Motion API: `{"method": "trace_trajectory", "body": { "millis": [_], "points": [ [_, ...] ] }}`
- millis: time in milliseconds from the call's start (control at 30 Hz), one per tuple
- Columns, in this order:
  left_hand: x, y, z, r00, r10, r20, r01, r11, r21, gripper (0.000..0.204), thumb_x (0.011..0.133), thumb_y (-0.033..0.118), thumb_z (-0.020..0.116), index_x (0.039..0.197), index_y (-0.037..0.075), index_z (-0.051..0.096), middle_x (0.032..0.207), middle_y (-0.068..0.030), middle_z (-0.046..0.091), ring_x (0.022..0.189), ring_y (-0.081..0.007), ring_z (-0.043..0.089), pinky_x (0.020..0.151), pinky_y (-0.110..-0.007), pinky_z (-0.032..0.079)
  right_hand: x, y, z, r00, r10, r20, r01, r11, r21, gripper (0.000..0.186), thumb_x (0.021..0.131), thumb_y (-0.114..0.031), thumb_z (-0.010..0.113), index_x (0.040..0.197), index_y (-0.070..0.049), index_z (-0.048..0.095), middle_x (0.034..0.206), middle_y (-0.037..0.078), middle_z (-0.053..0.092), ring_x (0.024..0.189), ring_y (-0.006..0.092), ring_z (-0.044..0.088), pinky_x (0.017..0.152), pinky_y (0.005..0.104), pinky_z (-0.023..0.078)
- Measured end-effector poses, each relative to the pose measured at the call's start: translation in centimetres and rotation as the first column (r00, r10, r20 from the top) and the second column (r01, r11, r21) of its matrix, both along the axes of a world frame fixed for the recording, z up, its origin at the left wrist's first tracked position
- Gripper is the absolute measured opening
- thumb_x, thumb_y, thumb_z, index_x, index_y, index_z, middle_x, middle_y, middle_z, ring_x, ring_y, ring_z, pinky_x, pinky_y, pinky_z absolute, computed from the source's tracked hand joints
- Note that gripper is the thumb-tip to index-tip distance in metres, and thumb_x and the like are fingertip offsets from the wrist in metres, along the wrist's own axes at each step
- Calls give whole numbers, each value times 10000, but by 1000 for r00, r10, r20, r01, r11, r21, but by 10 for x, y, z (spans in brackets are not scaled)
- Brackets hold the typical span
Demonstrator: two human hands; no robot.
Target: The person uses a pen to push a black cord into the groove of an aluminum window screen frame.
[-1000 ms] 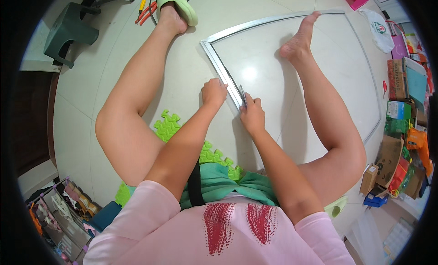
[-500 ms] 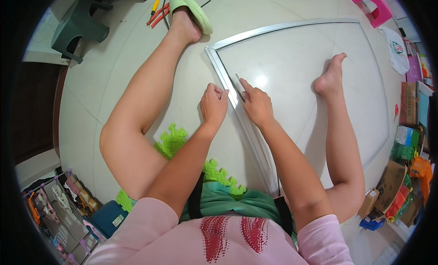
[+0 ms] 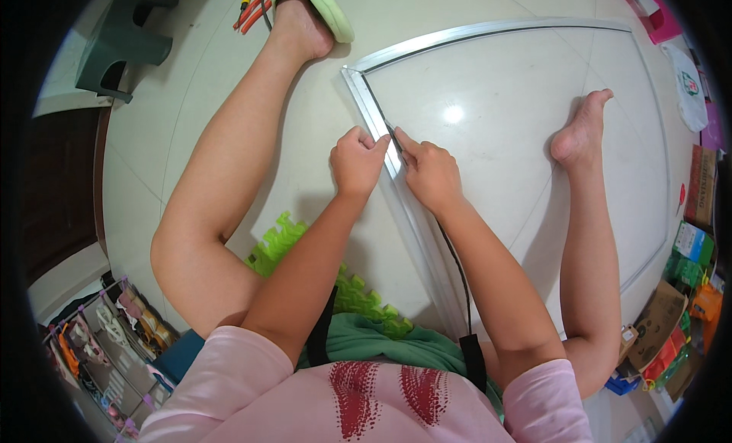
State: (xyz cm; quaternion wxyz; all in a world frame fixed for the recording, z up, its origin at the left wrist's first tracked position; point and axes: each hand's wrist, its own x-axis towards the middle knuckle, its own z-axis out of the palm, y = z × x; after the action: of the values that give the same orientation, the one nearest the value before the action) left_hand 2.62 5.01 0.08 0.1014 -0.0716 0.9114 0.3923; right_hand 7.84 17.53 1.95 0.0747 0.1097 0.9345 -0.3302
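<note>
An aluminium frame with a mesh or clear inner area lies on the floor between my legs. My left hand is curled at the left side rail, its thumb pressed on the metal. My right hand grips a slim dark tool, mostly hidden by its fingers, with the index finger along it at the rail's inner groove. A thin black strip runs loose from under my right hand down toward my lap, beside the rail.
A green slipper on my left foot sits near pliers and a screwdriver. A dark stool stands upper left, a pink stool upper right. Green foam mats lie beneath me. Boxes line the right; a laundry rack stands lower left.
My right hand has turned, its index finger now extended along the tool at the groove. More black strip shows beside the rail. My right leg and foot have shifted right.
</note>
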Motion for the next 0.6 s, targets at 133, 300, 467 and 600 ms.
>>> {"method": "trace_trajectory", "body": {
  "millis": [133,300,467,600],
  "points": [
    [0,1,-2,1000,8,25,-9,999,42,371,723,224,769,604,47,465,520,-40,498,482,-141,431,497,-310,387,7,4,8,1000,6,19,-6,999,42,424,858,-88,541,1259,-210,601,762,144,613,704,316,608,661,417,496],
    [-2,-4,1,999,4,51,-6,999,32,351,718,251,752,609,52,485,540,-57,532,520,-199,494,540,-345,422,10,4,16,998,44,53,-45,999,26,440,862,-72,520,1275,-207,588,773,142,616,730,316,605,688,408,493],
    [-1,1,-5,999,-9,48,5,997,74,359,725,229,761,613,49,473,523,-30,504,487,-126,435,498,-301,390,14,7,12,999,10,37,-10,1000,4,455,851,-62,518,1280,-199,583,785,145,621,728,316,601,689,410,489],
    [-2,-1,0,995,-11,100,6,999,49,338,723,285,732,616,61,501,566,-81,567,561,-270,562,590,-385,461,12,3,18,1000,19,23,-19,1000,-8,455,841,-53,516,1268,-191,592,788,149,622,728,318,601,687,416,486]
  ]
}}
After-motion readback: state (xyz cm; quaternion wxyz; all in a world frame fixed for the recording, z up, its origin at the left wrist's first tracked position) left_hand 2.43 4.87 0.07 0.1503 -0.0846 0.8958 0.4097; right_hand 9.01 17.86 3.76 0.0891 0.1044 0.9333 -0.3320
